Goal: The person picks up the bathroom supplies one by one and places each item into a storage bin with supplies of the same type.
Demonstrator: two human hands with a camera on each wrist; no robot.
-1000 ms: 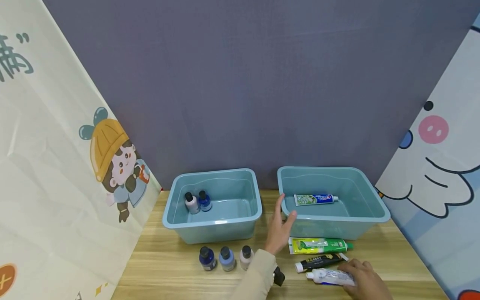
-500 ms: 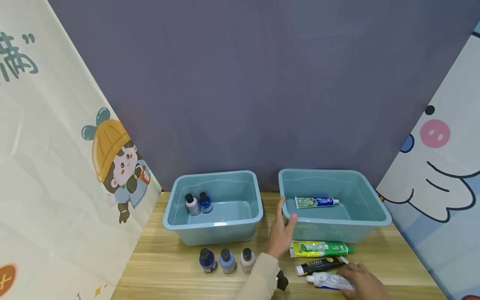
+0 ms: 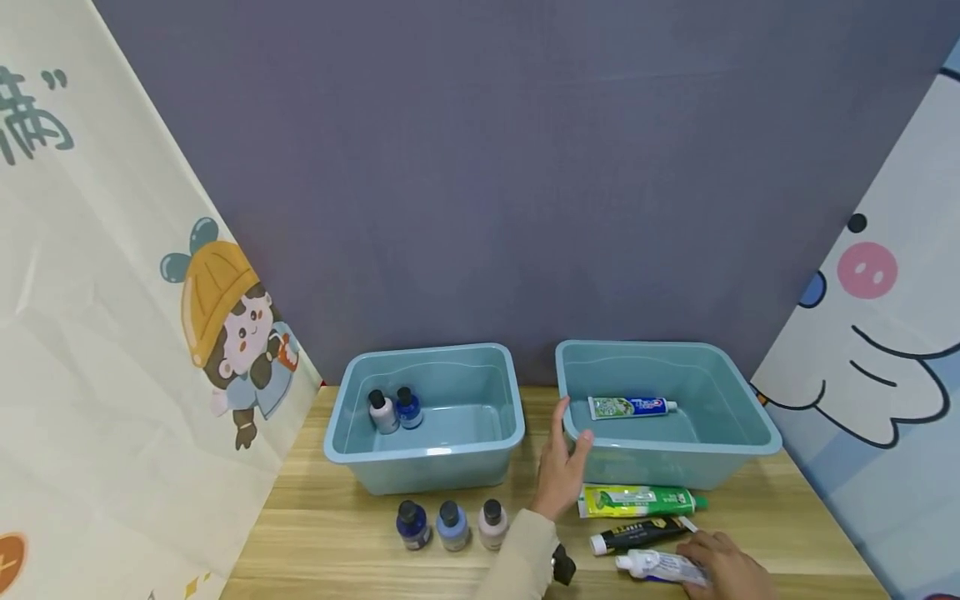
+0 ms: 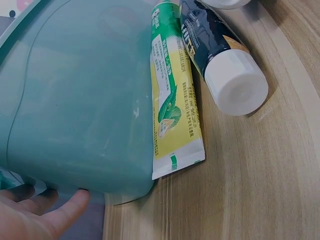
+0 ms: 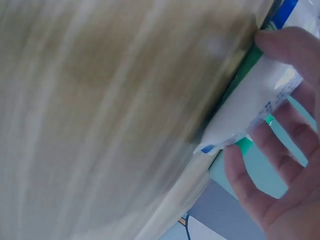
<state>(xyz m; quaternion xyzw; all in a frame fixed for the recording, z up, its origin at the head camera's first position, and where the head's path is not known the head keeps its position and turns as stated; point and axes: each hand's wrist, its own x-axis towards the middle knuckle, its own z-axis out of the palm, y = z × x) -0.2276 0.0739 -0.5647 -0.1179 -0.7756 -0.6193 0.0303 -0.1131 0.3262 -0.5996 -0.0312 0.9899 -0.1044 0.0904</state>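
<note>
At the left front corner of the right blue bin (image 3: 667, 460), my left hand (image 3: 558, 479) rests with thumb and forefinger spread. In the left wrist view its fingertips lie against the bin's wall. My right hand (image 3: 723, 568) grips a white toothpaste tube (image 3: 663, 566) by its tail end, thumb on one side and fingers on the other. The tube's cap points left, low over the table. Beside it lie a black toothpaste tube (image 3: 641, 534) with a white cap and a green and yellow toothpaste tube (image 3: 637, 501). Another toothpaste tube (image 3: 630, 407) lies inside the right bin.
A second blue bin (image 3: 427, 473) stands to the left, holding a white bottle (image 3: 383, 414) and a dark blue bottle (image 3: 408, 410). In front of it three small black-capped bottles (image 3: 452, 527) stand in a row on the wooden table (image 3: 315, 533). A grey panel (image 3: 480, 183) rises behind.
The head view has shifted slightly. Both hands stay nearly in place; the white toothpaste tube in the right hand has moved only a little.
</note>
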